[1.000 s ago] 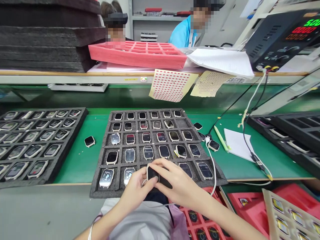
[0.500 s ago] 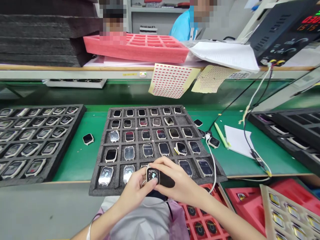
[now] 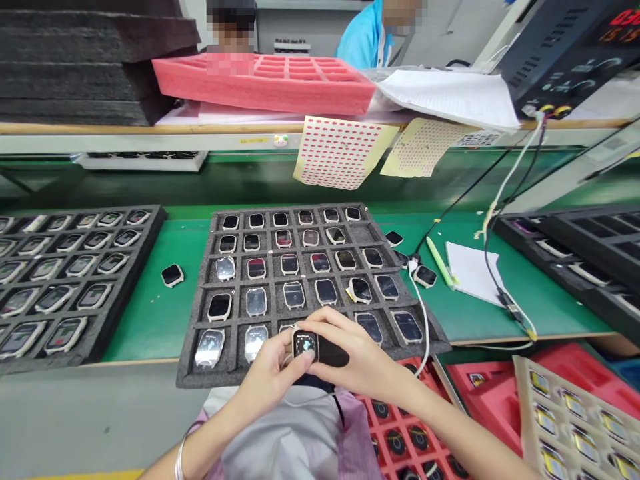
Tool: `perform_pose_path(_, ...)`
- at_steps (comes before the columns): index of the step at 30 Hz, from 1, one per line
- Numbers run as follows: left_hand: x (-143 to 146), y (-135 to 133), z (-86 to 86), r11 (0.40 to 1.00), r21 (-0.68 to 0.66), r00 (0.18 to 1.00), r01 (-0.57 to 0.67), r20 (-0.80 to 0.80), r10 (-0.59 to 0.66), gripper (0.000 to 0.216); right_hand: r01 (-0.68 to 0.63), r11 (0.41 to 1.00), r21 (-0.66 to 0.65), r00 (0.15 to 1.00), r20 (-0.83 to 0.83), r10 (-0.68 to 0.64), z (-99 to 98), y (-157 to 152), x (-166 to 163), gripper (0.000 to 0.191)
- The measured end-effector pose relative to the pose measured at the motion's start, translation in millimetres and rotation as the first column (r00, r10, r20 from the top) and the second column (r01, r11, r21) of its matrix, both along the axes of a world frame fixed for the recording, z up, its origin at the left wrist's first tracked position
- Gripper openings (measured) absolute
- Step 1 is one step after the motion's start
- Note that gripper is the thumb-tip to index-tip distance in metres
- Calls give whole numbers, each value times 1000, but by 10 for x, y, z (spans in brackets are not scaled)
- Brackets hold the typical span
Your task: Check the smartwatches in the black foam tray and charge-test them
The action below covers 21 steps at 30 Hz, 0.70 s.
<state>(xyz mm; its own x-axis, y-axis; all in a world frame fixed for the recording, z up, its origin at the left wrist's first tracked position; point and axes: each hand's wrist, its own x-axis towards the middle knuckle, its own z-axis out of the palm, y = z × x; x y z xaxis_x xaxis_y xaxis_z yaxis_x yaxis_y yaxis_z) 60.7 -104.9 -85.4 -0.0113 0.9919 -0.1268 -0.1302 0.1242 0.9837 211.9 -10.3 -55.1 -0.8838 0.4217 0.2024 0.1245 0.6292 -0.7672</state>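
Note:
A small smartwatch body (image 3: 305, 344) with a lit screen is held over the near edge of the black foam tray (image 3: 200, 363). My left hand (image 3: 267, 377) grips it from below and the left, thumb on its screen. My right hand (image 3: 357, 360) curls over a black block (image 3: 333, 351) attached to the watch's right side. A thin white cable (image 3: 424, 320) runs from there up across the tray's right edge. The tray holds several watch bodies in its cells.
A second black tray of watches (image 3: 75, 280) lies at the left, and a loose watch (image 3: 172, 275) between the trays. At right are a notepad (image 3: 470, 270), green pen (image 3: 440, 262), cables and a black tray (image 3: 575, 260). Red trays (image 3: 480, 390) sit below. Two people sit beyond the shelf.
The watch's screen went from dark to lit. Both hands stayed on it over the tray's near edge; the view tipped slightly downward.

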Motion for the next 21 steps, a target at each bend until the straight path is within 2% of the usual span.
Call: perform_pose_path(21,7,5,12,1000,1,999,28,15,-28,30,18,998,52,999,42,-21,-5,13,4,41)
